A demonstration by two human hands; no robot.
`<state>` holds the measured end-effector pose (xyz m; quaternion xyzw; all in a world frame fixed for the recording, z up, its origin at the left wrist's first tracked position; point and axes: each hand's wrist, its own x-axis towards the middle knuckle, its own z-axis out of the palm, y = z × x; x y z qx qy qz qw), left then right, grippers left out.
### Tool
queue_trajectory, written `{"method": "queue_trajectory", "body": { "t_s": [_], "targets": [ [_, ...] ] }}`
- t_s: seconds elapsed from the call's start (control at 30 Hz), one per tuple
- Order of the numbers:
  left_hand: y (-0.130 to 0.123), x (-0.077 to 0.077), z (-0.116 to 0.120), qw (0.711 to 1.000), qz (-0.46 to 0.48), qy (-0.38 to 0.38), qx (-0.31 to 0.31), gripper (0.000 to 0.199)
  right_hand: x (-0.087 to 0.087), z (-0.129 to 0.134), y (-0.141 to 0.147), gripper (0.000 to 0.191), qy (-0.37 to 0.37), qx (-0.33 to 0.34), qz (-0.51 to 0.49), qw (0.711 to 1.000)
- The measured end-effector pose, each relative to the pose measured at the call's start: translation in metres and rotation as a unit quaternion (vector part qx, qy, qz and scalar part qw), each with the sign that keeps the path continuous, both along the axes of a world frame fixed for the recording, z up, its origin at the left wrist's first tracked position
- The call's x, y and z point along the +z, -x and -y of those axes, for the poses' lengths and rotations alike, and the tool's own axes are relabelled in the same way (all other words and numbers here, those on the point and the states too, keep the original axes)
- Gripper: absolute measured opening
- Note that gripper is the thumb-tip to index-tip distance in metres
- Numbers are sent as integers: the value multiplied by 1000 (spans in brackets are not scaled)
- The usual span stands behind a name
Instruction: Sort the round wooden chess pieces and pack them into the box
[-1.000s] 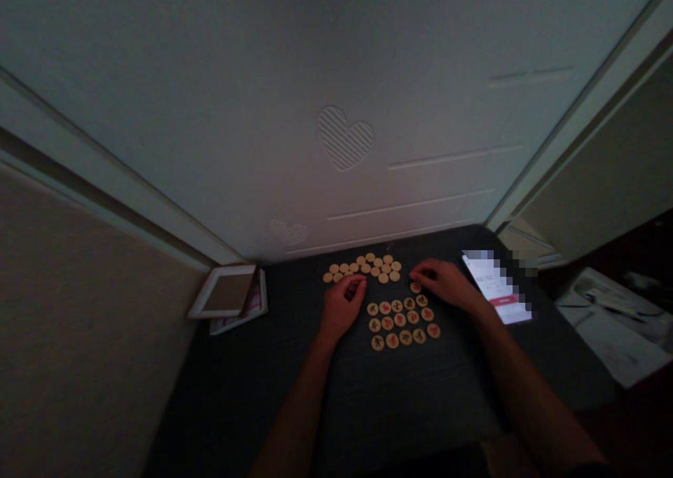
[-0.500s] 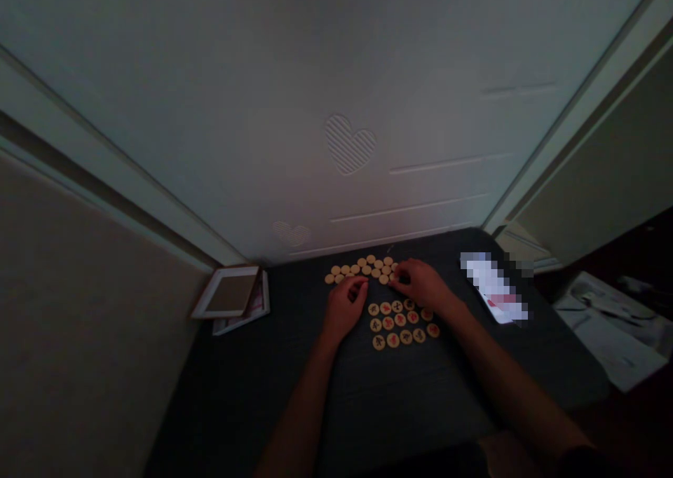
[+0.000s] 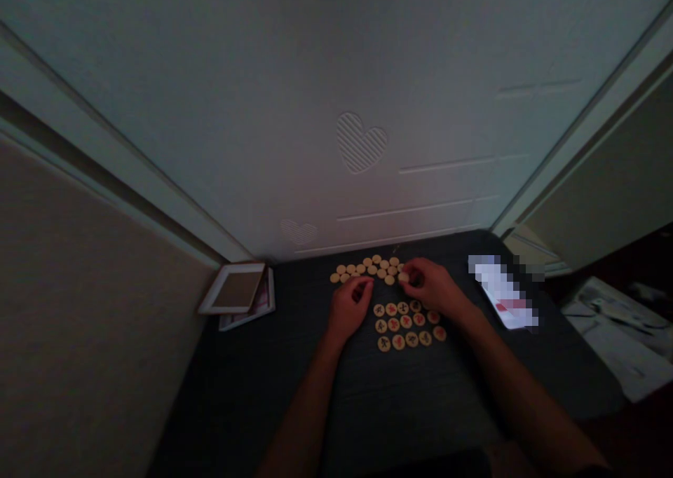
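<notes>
Several round wooden pieces (image 3: 366, 262) lie blank side up in a loose cluster near the back of the dark table (image 3: 294, 366). In front of them, rows of pieces (image 3: 406, 321) show red or black characters. My right hand (image 3: 431, 285) pinches one blank-faced piece (image 3: 403, 277) at the cluster's right end, and its fingers hide part of the group. Just below the cluster is my left hand (image 3: 351, 306), thumb and fingers pressed together; whether anything is between them is too small to tell.
Two stacked frames (image 3: 239, 289) rest at the table's left back corner. A lit phone (image 3: 505, 296), partly pixelated, lies to the right. Behind the table rises a pale panel (image 3: 263, 148) with heart reliefs. White items (image 3: 620, 338) sit beyond the right edge.
The camera view has shifted slightly, moving everything a little to the right. A blank piece now shows between my right hand's fingers, drawn slightly apart from the cluster. My left hand has barely moved.
</notes>
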<state>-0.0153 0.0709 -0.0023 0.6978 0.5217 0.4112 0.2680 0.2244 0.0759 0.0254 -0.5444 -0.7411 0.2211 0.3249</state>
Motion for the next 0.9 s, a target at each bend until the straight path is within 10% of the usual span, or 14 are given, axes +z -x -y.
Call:
{"method": "queue_trajectory", "body": {
  "t_s": [0.2, 0.53, 0.9],
  "targets": [
    [-5, 7, 9, 993, 108, 39, -4, 20, 11, 18, -1, 33, 87, 50, -182, 978],
    [-7, 2, 6, 992, 114, 52, 23, 23, 8, 8, -25, 24, 181, -14, -477, 860],
    [-6, -3, 6, 993, 105, 48, 18, 22, 10, 4, -27, 31, 226, -11, -506, 832]
  ]
}}
